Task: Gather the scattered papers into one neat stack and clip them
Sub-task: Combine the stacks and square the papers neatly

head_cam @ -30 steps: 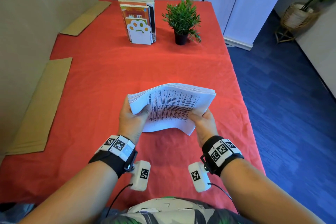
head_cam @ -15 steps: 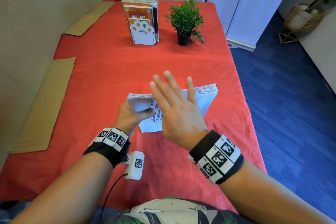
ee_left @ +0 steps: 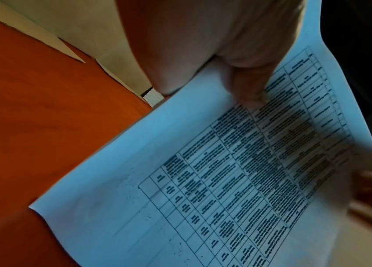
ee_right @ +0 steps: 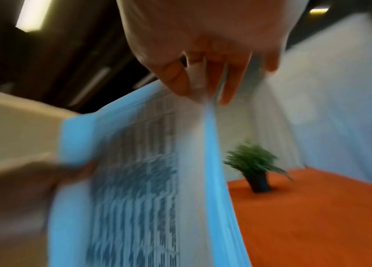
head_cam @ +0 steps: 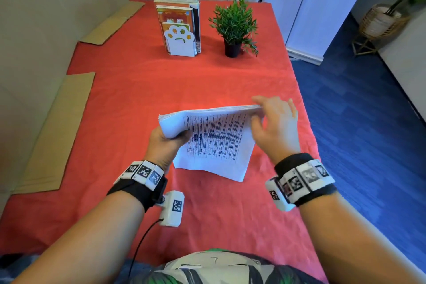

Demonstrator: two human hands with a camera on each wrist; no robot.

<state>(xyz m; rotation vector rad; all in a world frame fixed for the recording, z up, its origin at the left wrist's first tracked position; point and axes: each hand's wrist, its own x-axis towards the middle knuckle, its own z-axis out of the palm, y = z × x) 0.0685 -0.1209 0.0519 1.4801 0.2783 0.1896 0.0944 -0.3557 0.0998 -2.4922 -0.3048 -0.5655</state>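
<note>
Left hand (head_cam: 164, 145) gripping paper stack (head_cam: 214, 138) corner, right hand (head_cam: 275, 125) fingers straight against its right edge

Both forearms were bare. Each wrist wore a black band (head_cam: 140, 189) w/ white blocks carrying black square-code tags. A white cam box (head_cam: 173, 208) hung at 5 o'clock of the L band, black cable (head_cam: 140, 244) trailing off. Shirt (head_cam: 221, 268): white, green, dark print.
</note>
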